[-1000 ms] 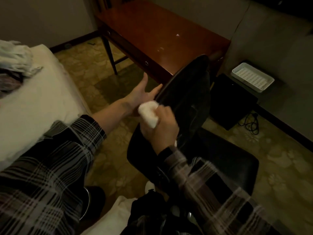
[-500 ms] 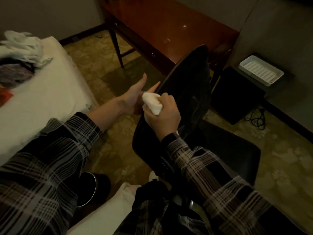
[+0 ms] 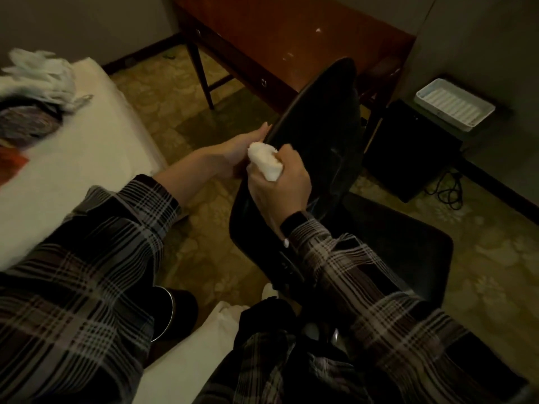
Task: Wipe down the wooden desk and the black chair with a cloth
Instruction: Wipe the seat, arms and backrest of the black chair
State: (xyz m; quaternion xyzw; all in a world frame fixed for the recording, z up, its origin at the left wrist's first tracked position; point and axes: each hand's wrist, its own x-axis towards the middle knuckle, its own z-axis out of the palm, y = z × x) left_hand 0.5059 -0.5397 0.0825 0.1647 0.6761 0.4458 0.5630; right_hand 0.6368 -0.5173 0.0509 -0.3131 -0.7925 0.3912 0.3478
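1. The wooden desk point(image 3: 294, 39) stood at the far side of the room, against the wall. It looked big, hard and heavy, so it would stay put when rubbed. A few pale specks sat on its top near the front edge. Nobody would need to hold it.

2. The black chair point(image 3: 326, 158) stood on the patterned floor point(image 3: 175, 103), right in front of the desk. Its back nearly reached the desk's front edge. The chair looked smooth and a bit shiny, so a cloth would probably slide on it easily. It might turn or tip when pushed, so the best place to hold it seemed to be the side edge of its back.

3. The left hand point(image 3: 233, 150) was doing just that. It was mostly open, with fingers stretched out flat against the left edge of the chair back. I could not tell whether the fingers curled around behind the edge.

4. The right hand point(image 3: 280, 182) was closed in a fist around the white cloth point(image 3: 265, 163). It was at the same left edge of the chair back, just beside the left hand.

5. The cloth was small, soft and light. It was bunched up, and one end poked out of the top of the fist. It would squash easily, so a snug fist was a good way to keep it.
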